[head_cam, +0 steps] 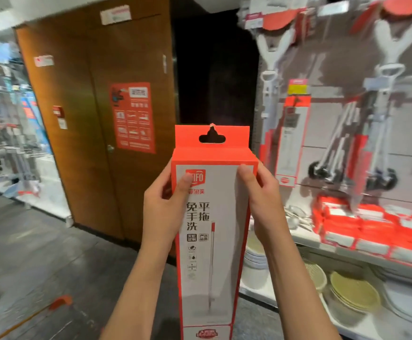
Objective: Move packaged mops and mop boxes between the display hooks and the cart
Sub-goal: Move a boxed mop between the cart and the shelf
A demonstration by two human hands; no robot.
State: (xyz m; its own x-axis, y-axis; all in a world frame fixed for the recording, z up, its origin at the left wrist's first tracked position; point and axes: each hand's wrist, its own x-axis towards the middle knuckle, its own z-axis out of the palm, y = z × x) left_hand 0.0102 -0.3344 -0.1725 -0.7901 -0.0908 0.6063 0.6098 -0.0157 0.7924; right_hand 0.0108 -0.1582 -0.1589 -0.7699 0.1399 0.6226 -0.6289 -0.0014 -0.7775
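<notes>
Mop box (209,241) upright, left hand (162,204) and right hand (261,202) gripping its top edges — hang tab (212,136) up, probably hook-bound — display wall (335,119) beside it.

mop box (212,241): "免手洗 平拖" in black on white front; red logo partly covered | door poster (131,117): unreadable

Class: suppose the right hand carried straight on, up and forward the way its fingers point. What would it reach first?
Probably the red-and-white mop box hanging on the display panel, just up-right of the right hand, which grips the tall red-and-white mop box. Depth is unclear.
</notes>
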